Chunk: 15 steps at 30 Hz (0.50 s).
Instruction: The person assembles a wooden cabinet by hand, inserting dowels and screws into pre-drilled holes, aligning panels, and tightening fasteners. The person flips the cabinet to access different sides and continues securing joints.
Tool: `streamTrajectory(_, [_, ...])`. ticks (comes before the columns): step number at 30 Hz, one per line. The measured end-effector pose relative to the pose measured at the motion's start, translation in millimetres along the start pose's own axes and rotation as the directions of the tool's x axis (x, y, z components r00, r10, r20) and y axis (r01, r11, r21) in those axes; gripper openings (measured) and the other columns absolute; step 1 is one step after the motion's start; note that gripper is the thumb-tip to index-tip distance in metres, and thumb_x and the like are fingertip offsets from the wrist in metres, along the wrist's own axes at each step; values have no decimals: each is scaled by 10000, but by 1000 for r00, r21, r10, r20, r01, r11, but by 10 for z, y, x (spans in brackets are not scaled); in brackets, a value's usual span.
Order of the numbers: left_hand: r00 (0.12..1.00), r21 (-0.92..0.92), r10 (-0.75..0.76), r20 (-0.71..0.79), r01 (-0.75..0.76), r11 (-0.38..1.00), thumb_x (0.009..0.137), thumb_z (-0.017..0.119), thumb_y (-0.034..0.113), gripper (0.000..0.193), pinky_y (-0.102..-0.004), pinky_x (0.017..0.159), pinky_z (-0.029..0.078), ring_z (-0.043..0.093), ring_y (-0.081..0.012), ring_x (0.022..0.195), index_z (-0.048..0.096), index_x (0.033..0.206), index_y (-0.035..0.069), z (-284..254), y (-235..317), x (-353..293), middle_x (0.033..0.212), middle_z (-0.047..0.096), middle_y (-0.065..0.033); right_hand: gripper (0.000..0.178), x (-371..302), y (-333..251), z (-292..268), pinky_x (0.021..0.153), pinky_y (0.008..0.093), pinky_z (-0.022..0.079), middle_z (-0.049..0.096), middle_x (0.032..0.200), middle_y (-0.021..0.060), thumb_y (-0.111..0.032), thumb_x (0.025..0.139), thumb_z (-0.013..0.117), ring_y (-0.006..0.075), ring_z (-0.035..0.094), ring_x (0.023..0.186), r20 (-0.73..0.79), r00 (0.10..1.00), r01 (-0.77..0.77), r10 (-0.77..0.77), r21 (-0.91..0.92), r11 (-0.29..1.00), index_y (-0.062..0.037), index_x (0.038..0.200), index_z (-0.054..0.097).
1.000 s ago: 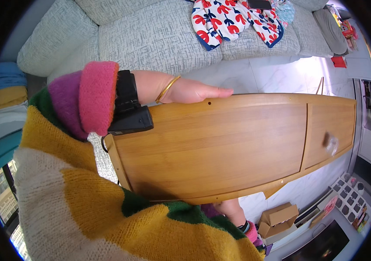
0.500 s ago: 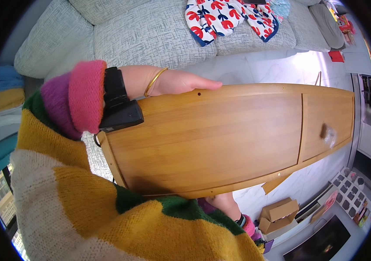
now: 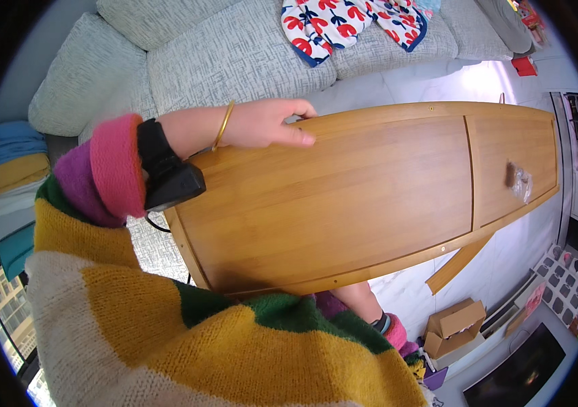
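A long wooden furniture panel (image 3: 343, 197) stretches across the view, with a raised rim, small holes along its edges and a crossbar near its far right end. My left hand (image 3: 262, 123) grips its upper edge, thumb on the face and fingers reaching over the side. A gold bangle and a black strapped device are on that arm. Below the lower edge, my right hand (image 3: 355, 297) shows only in part, its fingers hidden by the panel and my sleeve. A small clear plastic bag (image 3: 521, 183) with something brown beside or in it lies on the panel's right section.
A grey sofa (image 3: 235, 61) with a patterned red, white and blue garment (image 3: 333, 27) runs behind. Beneath the panel's lower right side, a curved wooden piece (image 3: 457, 266) sticks out. An opened cardboard box (image 3: 455, 327) and a dark screen (image 3: 516, 370) are at lower right.
My left hand has shifted a little left along the upper edge, its thumb now lying on the panel's face. The panel's right end appears slightly higher, and more of the curved wooden piece shows.
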<state>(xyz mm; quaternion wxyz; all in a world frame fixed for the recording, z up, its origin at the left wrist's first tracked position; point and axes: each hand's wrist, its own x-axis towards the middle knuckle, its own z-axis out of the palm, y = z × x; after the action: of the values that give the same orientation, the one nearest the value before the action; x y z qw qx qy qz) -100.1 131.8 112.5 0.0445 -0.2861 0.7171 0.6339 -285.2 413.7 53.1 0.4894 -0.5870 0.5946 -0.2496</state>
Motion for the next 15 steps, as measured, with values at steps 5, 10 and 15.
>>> streamTrajectory(5, [991,86,51,-126,-40,995,882,568,261,450,-306,878,421,523,-169,1034,469,1243,13,40,-55,-161,1150,561,-116,259,-14,-86,-48,762,433,457,621,955,149,-132,727,628,362,569,900,-26,989,137,-145,-212,968,-56,975,630])
streamTrajectory(10, [993,37,107,-48,-105,994,883,564,160,446,-285,886,438,527,-128,1036,438,1270,-23,-43,-90,-82,1148,568,-95,245,-47,-170,-93,749,443,460,625,919,153,-124,691,633,374,574,865,-203,965,124,-167,-205,971,-51,925,637])
streamTrajectory(15, [964,36,159,-212,-155,987,881,561,185,422,-261,807,468,581,-118,905,484,1242,-20,38,-165,-167,1045,625,-74,200,-88,-189,-31,726,435,470,630,882,148,-129,682,641,354,588,820,-219,948,141,-229,-357,923,-38,859,647])
